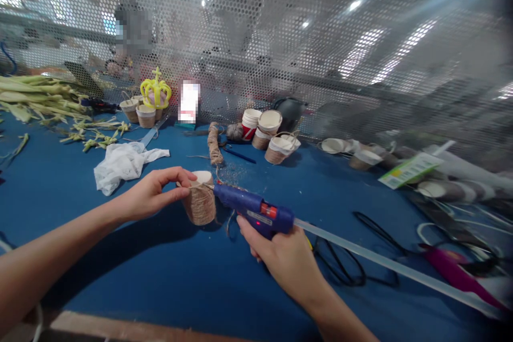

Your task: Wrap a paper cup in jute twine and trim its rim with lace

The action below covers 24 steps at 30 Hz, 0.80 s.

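Note:
My left hand [166, 189] pinches the rim of a paper cup [200, 206] wrapped in brown twine, its fingers closed at the cup's upper left edge. In my right hand [280, 256] is a blue glue gun [252, 206], gripped by its handle. Its nozzle meets the twine near the cup's rim, on the right side. A long clear glue stick [372, 262] runs out of the back of the gun toward the lower right. Behind the cup lies a bundle of twine [215, 144], with a strand trailing toward the cup.
White crumpled cloth [124, 163] lies left on the blue table [160, 272]. Several cups [276, 133] stand near the perforated metal screen [248, 37]. A yellow crown [156, 91] tops cups at back left, beside pale dried husks [40, 96]. Black cable [348, 272] loops at right.

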{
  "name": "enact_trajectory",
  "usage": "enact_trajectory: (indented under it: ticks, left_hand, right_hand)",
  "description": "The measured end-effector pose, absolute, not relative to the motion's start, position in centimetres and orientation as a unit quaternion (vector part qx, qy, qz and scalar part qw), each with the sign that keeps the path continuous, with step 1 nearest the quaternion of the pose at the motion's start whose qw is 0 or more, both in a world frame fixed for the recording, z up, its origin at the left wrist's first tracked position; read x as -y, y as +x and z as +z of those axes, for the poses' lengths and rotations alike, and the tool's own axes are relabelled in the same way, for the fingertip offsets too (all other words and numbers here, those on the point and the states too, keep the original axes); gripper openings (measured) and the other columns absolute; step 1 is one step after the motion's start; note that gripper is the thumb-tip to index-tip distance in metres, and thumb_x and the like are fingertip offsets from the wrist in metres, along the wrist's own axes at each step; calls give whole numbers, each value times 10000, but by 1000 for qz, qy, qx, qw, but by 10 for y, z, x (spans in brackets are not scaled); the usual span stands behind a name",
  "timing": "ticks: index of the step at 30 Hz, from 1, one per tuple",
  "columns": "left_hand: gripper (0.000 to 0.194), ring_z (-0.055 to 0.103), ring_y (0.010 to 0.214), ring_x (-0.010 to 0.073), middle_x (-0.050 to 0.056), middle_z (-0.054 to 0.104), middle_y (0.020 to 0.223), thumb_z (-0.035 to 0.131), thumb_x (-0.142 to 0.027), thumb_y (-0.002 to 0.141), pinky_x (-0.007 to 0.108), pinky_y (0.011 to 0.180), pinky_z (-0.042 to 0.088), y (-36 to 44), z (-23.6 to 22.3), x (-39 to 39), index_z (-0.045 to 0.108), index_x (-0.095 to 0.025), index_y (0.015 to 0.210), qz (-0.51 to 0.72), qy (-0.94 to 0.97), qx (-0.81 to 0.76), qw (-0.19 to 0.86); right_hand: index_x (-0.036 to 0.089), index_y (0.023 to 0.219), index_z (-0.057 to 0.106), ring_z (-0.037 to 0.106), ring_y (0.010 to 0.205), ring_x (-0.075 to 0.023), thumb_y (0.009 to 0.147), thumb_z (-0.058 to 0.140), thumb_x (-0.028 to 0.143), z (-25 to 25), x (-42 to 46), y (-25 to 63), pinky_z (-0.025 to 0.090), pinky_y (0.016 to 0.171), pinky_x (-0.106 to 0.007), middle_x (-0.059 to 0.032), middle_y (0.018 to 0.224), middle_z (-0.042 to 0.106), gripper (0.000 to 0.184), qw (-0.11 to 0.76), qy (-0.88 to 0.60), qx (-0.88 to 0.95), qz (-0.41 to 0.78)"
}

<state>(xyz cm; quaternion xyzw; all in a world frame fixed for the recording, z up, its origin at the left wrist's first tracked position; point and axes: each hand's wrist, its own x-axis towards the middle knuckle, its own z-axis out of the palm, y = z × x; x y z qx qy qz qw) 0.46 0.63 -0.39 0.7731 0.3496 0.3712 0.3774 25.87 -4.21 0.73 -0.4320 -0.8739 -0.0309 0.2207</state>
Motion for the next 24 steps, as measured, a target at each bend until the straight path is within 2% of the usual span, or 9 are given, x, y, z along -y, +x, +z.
enact_trajectory:
  ticks: [7,12,17,20,24]
  left_hand:
    - [176,529,1060,219,84,623,946,489,-324,847,359,897,411,5,-4,-6,514,-167,773,377,768,-351,381]
    - [178,529,1048,218,89,619,937,483,-317,850,362,891,411,5,-2,-6,512,-163,765,373,770,-353,378]
    - [193,528,1048,229,95,619,950,487,-338,844,371,894,407,6,-2,-5,520,-162,773,371,772,-354,376]
    - [198,528,1052,235,94,622,947,486,-343,845,372,893,406,5,-2,-5,520,-163,769,373,771,-354,376]
    - [179,519,1064,228,88,617,937,482,-321,848,362,892,406,5,-3,-6,509,-165,765,374,771,-352,377]
  right_hand:
    - [165,884,717,538,361,-131,837,360,179,5,37,260,451,411,-226,-3,420,578,360,235,-459,856,47]
    - [199,867,722,565,421,-154,833,393,213,4,42,257,451,436,-239,-18,433,591,331,250,-454,855,30]
    - [211,832,728,516,365,-132,827,390,189,5,43,258,438,440,-239,-1,403,565,339,256,-454,852,45]
    - [176,817,728,519,372,-138,799,418,238,6,38,260,437,438,-257,-20,446,589,316,278,-467,834,96]
    - [142,658,666,504,353,-119,798,470,338,12,33,258,434,421,-239,-2,411,537,310,315,-533,757,210]
